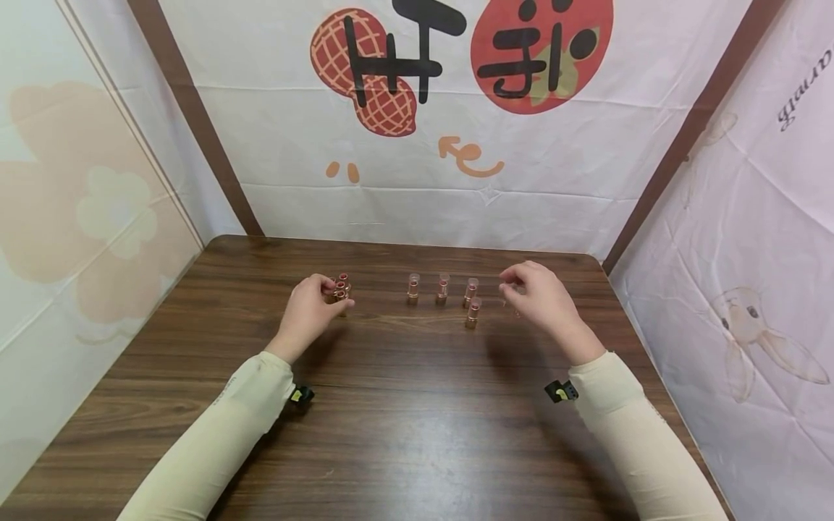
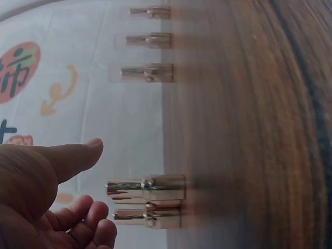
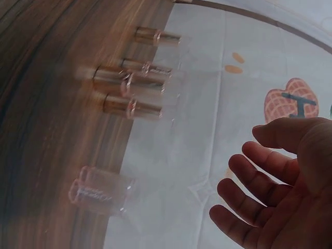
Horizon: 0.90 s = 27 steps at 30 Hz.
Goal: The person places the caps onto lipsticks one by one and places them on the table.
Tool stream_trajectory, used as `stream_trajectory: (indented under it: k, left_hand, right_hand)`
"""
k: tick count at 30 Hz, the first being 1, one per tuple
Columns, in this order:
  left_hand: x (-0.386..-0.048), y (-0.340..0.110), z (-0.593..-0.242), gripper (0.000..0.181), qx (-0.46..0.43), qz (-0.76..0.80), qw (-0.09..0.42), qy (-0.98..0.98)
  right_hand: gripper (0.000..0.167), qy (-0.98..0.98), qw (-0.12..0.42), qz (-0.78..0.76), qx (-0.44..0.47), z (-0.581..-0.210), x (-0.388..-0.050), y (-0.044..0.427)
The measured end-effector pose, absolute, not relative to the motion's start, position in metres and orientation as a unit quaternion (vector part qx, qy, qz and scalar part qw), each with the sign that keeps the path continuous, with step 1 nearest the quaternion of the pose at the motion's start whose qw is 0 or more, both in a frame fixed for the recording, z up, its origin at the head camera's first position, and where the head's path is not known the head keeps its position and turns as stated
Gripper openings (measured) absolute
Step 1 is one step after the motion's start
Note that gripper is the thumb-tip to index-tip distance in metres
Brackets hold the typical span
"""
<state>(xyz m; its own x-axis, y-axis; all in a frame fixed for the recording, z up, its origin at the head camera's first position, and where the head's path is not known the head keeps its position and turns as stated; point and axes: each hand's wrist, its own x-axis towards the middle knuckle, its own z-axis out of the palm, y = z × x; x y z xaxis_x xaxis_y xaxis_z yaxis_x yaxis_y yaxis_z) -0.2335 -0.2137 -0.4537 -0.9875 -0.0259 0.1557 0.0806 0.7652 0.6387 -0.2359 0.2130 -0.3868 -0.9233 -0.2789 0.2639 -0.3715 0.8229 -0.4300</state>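
L hand, R hand released; 4 capped lipsticks btwn, 3+ uncapped lipsticks, 2+ loose caps.

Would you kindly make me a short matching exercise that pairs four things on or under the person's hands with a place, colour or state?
Things
1. uncapped lipsticks
2. capped lipsticks
3. loose caps
4. table

Descriptions
A. clear, near the right hand
B. brown, with a wood grain
C. grouped close together by the left hand
D. four, standing in the middle

Pairs: 1-C, 2-D, 3-A, 4-B
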Motion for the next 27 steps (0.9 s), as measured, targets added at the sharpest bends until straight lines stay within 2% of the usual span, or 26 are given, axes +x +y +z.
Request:
stream_trajectory:
  k: [8,27]
  left_hand:
    - [-0.239,-0.216,-0.464,0.054,-0.002,-0.319,0.058,-0.946]
    - [-0.242,-0.215,-0.474,0.056,0.016,-0.309,0.051,-0.949]
  right_hand:
    - [0.024,-0.962,0.084,0.224,0.135,-0.395,-0.242,0.221]
    - [0.038,-0.99,0.026,0.137,0.032,-0.421,-0.256,0.235]
